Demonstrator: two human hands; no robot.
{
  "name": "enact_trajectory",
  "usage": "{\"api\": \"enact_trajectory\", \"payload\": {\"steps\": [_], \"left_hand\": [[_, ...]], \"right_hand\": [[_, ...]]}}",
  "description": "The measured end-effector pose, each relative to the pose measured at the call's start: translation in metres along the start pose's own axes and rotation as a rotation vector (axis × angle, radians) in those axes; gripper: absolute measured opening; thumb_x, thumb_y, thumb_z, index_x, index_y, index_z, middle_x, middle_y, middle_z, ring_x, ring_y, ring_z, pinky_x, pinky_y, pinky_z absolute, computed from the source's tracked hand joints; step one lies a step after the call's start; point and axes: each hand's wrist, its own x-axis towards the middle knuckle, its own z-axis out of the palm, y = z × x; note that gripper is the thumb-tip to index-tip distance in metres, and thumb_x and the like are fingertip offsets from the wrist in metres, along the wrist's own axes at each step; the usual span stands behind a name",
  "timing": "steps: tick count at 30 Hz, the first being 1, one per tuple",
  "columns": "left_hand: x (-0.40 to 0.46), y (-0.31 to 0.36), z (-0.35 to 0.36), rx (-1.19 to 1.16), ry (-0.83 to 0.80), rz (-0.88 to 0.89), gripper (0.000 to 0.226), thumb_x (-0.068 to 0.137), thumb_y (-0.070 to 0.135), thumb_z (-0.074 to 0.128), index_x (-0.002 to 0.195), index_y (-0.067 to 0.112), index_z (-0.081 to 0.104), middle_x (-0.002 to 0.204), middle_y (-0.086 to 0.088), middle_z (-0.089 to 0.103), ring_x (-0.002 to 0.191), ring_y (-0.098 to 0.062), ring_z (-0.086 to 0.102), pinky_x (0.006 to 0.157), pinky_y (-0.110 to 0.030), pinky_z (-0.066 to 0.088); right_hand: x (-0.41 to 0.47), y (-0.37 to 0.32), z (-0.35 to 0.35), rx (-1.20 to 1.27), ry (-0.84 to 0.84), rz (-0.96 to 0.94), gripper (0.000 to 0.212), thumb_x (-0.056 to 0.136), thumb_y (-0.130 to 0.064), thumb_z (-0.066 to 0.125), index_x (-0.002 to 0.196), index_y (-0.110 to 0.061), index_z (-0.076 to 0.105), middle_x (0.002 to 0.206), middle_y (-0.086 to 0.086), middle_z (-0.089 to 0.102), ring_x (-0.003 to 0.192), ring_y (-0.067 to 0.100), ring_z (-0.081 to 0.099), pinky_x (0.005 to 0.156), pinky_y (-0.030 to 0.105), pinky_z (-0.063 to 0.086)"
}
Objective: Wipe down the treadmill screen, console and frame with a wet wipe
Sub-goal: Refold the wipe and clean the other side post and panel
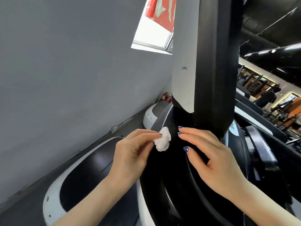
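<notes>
White wet wipe [163,139], bunched, pinched in left hand [132,149] grip above black glossy base of treadmill frame [213,66]. Right hand [210,159] grip open, fingers extended, just beside wipe, holding nothing.

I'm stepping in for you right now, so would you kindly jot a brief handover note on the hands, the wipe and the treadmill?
Left hand: pinches the bunched white wipe between thumb and fingertips, just off the black base of the upright.
Right hand: open, fingers straight, fingertips near the foot of the upright, holding nothing.
Treadmill: only the upright and the black and white motor cover are in view; screen and console are out of view.
Done: cannot tell from this view what has been wiped.
Left: probably the upright and cover; check screen and console.
</notes>
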Motion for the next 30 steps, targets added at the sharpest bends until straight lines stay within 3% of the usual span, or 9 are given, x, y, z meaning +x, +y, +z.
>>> {"api": "enact_trajectory", "payload": {"steps": [5, 8, 10, 13, 18, 21, 24, 27, 30], "left_hand": [[0.04, 0.009, 0.005, 0.051, -0.021, 0.218, 0.021, 0.087, -0.003, 0.072, 0.097, 0.014, 0.078, 0.105, 0.007, 0.071, 0.102, -0.002, 0.066, 0.089, -0.017, 0.051], [0.06, 0.012, 0.008, -0.008, -0.035, 0.271, 0.012, 0.087, 0.001, 0.071, 0.092, 0.01, 0.077, 0.101, 0.005, 0.071, 0.1, -0.003, 0.067, 0.088, -0.017, 0.051], [0.071, 0.012, 0.007, -0.062, -0.056, 0.272, 0.012, 0.086, -0.001, 0.073, 0.089, 0.01, 0.077, 0.098, 0.004, 0.071, 0.099, -0.002, 0.067, 0.087, -0.015, 0.05], [0.085, 0.01, 0.002, -0.142, -0.079, 0.208, 0.02, 0.081, -0.01, 0.075, 0.084, 0.01, 0.075, 0.096, 0.006, 0.069, 0.097, -0.004, 0.066, 0.084, -0.016, 0.05], [0.107, -0.006, -0.002, -0.273, -0.126, 0.163, 0.016, 0.081, -0.006, 0.078, 0.084, 0.008, 0.07, 0.096, 0.007, 0.063, 0.09, -0.009, 0.064, 0.074, -0.024, 0.056], [0.115, -0.014, -0.007, -0.265, -0.212, 0.231, 0.016, 0.08, -0.007, 0.079, 0.083, 0.008, 0.073, 0.093, 0.002, 0.067, 0.089, -0.006, 0.065, 0.073, -0.019, 0.054], [0.126, -0.023, -0.013, -0.276, -0.303, 0.325, 0.023, 0.079, -0.012, 0.077, 0.086, 0.009, 0.076, 0.097, 0.0, 0.07, 0.093, -0.002, 0.066, 0.073, -0.009, 0.049], [0.143, -0.034, -0.016, -0.284, -0.304, 0.447, 0.028, 0.079, -0.018, 0.068, 0.088, 0.007, 0.076, 0.105, -0.002, 0.07, 0.102, -0.009, 0.066, 0.086, -0.019, 0.052], [0.168, -0.039, -0.014, -0.212, -0.298, 0.605, 0.03, 0.082, -0.017, 0.061, 0.097, 0.003, 0.077, 0.12, -0.008, 0.067, 0.119, -0.023, 0.061, 0.103, -0.029, 0.047]], "right_hand": [[0.016, -0.015, -0.006, 0.035, 0.087, 0.081, 0.035, 0.094, -0.027, 0.056, 0.125, -0.017, 0.068, 0.131, -0.015, 0.062, 0.123, 0.003, 0.057, 0.101, 0.012, 0.041], [0.03, -0.024, -0.007, 0.075, 0.152, 0.186, 0.031, 0.095, -0.023, 0.065, 0.125, -0.018, 0.068, 0.127, -0.014, 0.063, 0.114, 0.008, 0.063, 0.094, 0.02, 0.051], [0.04, -0.032, -0.005, 0.153, 0.187, 0.293, 0.031, 0.094, -0.017, 0.069, 0.125, -0.022, 0.066, 0.122, -0.012, 0.066, 0.107, 0.012, 0.068, 0.089, 0.027, 0.056], [0.056, -0.047, -0.002, 0.286, 0.233, 0.522, 0.04, 0.089, -0.022, 0.072, 0.126, -0.032, 0.061, 0.106, -0.012, 0.074, 0.097, 0.006, 0.071, 0.086, 0.027, 0.057], [0.083, -0.065, 0.009, 0.399, 0.413, 0.699, 0.03, 0.085, -0.01, 0.076, 0.109, -0.024, 0.064, 0.099, -0.013, 0.075, 0.09, 0.007, 0.072, 0.081, 0.028, 0.058], [0.09, -0.074, 0.015, 0.283, 0.478, 0.684, 0.023, 0.084, -0.005, 0.077, 0.099, -0.02, 0.067, 0.089, -0.014, 0.074, 0.082, 0.003, 0.071, 0.073, 0.016, 0.055], [0.091, -0.079, 0.018, 0.16, 0.552, 0.648, 0.028, 0.084, 0.001, 0.074, 0.09, -0.026, 0.068, 0.084, -0.015, 0.073, 0.079, 0.006, 0.07, 0.07, 0.013, 0.053], [0.089, -0.081, 0.011, -0.115, 0.634, 0.519, 0.032, 0.084, 0.004, 0.071, 0.09, -0.027, 0.068, 0.083, -0.012, 0.07, 0.082, 0.011, 0.068, 0.072, 0.014, 0.051], [0.085, -0.077, 0.002, -0.596, 0.564, 0.193, 0.014, 0.086, 0.004, 0.066, 0.094, -0.006, 0.072, 0.094, 0.005, 0.069, 0.088, 0.012, 0.061, 0.082, 0.018, 0.047]]}}
